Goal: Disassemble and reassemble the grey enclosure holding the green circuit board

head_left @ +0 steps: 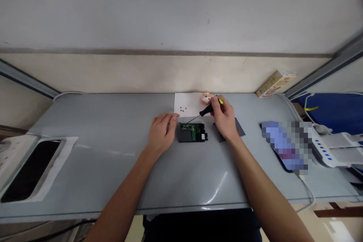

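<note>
A small black device (pixel 193 132) lies open on the grey table (pixel 113 151), its green circuit board showing. My right hand (pixel 224 119) is closed round a screwdriver (pixel 208 109) with a black and yellow handle. Its thin shaft slants down to the board's upper left corner. My left hand (pixel 161 130) rests flat on the table, fingers stretched out, touching the device's left edge. Behind the device lies a white paper sheet (pixel 187 104) with a few tiny black screws (pixel 182 109) on it.
A small orange round figure (pixel 207 98) sits at the paper's far edge. A dark flat cover (pixel 239 128) lies under my right wrist. A phone (pixel 283 145) and a white charger (pixel 334 149) lie right, a cardboard box (pixel 275 83) back right, another phone (pixel 30 170) far left.
</note>
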{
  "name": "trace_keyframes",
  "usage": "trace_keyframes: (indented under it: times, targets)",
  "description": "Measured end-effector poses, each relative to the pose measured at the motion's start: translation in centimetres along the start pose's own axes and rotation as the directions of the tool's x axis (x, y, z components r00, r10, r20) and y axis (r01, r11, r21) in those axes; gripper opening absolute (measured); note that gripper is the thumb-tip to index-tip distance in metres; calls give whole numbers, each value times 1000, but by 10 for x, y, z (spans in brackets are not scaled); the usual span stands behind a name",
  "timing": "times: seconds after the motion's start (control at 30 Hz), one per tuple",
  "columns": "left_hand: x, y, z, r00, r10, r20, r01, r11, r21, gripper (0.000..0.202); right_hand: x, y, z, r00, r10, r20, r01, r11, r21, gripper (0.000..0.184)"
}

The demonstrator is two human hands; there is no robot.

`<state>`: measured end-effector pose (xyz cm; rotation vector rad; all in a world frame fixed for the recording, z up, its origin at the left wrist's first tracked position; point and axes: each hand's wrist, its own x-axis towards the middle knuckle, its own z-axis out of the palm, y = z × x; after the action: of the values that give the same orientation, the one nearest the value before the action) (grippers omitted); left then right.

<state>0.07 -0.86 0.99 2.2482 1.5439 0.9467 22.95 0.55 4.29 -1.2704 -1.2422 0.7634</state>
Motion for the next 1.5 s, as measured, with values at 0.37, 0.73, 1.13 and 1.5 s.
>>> trace_keyframes:
  times: [0.37,0.73,1.13,1.5]
  targets:
    - [-1,-3,8,986,114,125,-110,993,-39,36,-1,2,1,999,-33,43,35,998,-48,42]
    - [2,-4,9,971,170,170,-169,985,-19,30,-12,-22,14,968,-188,164,212,967,-142,31]
    - [1,-6,11,971,190,144,-187,982,-33,27,0,-25,56,923,-192,334,28,898,440,32]
    - [1,-12,15,969,199,146,-196,980,-36,29,-11,-29,55,904,-210,371,34,902,430,35]
